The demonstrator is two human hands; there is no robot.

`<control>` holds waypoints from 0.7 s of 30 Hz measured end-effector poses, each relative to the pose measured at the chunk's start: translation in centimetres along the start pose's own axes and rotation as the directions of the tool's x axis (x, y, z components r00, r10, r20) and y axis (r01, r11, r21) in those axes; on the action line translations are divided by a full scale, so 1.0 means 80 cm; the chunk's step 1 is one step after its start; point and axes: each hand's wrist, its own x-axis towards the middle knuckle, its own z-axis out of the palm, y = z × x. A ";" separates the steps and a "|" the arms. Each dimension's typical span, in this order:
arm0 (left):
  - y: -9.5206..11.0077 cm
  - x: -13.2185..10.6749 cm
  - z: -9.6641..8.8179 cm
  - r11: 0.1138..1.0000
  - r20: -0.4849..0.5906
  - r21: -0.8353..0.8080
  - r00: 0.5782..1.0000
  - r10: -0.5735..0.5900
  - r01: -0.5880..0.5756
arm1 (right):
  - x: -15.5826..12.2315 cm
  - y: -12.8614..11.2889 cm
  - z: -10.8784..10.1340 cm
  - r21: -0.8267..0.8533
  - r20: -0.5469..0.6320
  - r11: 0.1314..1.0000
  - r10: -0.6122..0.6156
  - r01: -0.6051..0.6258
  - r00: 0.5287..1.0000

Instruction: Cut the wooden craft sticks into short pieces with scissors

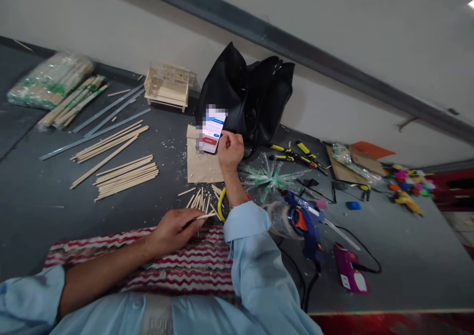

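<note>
The two hands were well apart over the desk [29,199]. The left hand [173,232], at the near side, was closed with its fingertips pinched on a short stick [206,216], which pointed to the right above the far edge of a red-and-white striped mat [177,273]. A loose heap of cut pieces [201,201] lay just beyond it. The right hand [230,152] reached farther out, its fingers bent at the right edge of a phone [214,129] with a lit screen; whether they gripped it or merely touched it could not be told from this view. The phone stood in front of a black bag [222,85], over a sheet of brown paper [196,164] strewn with crumbs. To the left lay two groups of long sticks [126,181], and beyond them, toward the wall, an openwork wooden basket [166,92]. To the right of the right forearm lay a blue glue gun [313,221], with a clear container [279,216] beside it; yellow-and-black pliers [281,158] lay farther off, and a purple object [350,271] lay nearer.
</note>
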 end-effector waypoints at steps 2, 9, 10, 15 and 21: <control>0.001 0.001 -0.001 1.000 -0.002 0.004 1.000 0.010 -0.010 | -0.004 -0.006 -0.004 -0.058 0.010 0.998 -0.017 0.018 1.000; 0.001 0.003 -0.001 0.999 -0.009 0.025 1.000 0.029 -0.029 | -0.012 -0.011 -0.007 -0.135 0.075 0.984 -0.105 0.114 0.992; 0.000 0.003 -0.001 0.999 -0.014 0.024 0.999 0.034 -0.034 | -0.013 -0.009 -0.007 -0.136 0.068 0.983 -0.113 0.122 0.991; -0.001 0.003 0.001 0.998 -0.022 0.022 0.998 0.062 -0.061 | -0.012 -0.006 -0.003 -0.149 0.062 0.979 -0.132 0.140 0.989; 0.001 0.003 0.000 0.999 -0.027 0.023 0.999 0.046 -0.045 | -0.011 -0.007 -0.005 -0.112 0.071 0.986 -0.115 0.123 0.991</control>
